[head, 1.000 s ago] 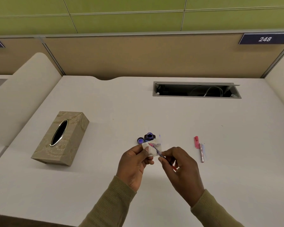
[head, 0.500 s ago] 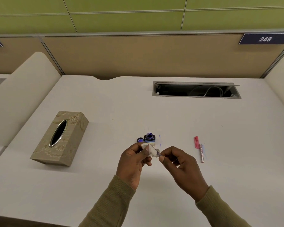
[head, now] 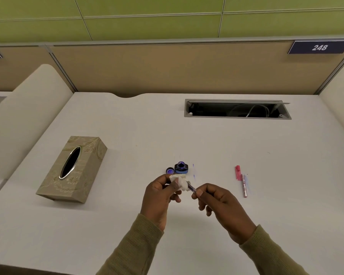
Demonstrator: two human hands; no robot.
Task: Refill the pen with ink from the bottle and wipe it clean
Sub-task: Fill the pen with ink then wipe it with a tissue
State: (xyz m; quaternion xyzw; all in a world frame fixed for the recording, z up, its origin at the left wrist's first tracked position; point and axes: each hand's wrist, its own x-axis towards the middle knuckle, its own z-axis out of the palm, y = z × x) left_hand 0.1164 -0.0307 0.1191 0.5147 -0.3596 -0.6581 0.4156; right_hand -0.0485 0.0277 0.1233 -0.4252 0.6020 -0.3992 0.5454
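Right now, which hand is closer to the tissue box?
Left. The left hand, pinching a tissue, is just right of the tissue box. The right hand, holding the pen part, is farther right.

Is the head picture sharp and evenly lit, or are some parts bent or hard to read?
Head view: soft, even light with faint shadows; the beige partition top bows from the wide lens; the white crumpled tissue in the left hand and the thin pen part in the right hand are too small to read clearly.
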